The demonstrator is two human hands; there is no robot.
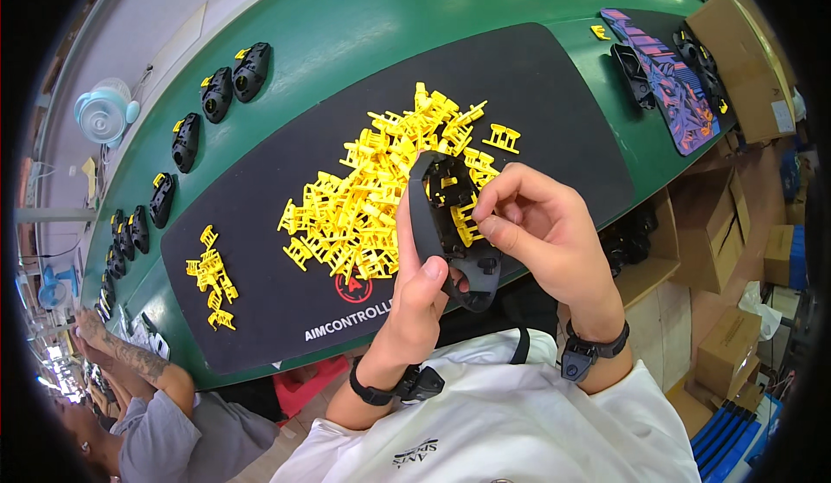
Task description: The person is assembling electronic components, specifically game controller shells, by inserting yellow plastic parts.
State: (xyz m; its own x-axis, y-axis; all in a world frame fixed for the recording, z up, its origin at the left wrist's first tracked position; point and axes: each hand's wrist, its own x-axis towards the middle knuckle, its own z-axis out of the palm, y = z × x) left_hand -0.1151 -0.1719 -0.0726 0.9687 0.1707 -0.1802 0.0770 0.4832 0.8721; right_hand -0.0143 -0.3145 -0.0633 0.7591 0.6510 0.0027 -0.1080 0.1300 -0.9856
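Observation:
My left hand (pixel 414 305) grips a dark game controller shell (pixel 479 277), tilted up above the mat, with the thumb on its near part. The shell's hollow inside faces my right hand (pixel 541 223). Thumb and index finger of that hand are pinched together at the shell's edge, on a small yellow plastic clip (pixel 465 226); the fingers partly hide the contact. Beyond the shell lies a heap of yellow plastic clips (pixel 363 197), with one loose clip (pixel 502 138) to its right.
A black mat (pixel 554 76) covers part of the green table (pixel 363 16). A smaller clip group (pixel 211 277) lies left. Several black controller shells (pixel 251 72) line the far left edge. A patterned panel (pixel 666 85) and cardboard boxes (pixel 740 63) stand right. Another person (pixel 186 431) sits at left.

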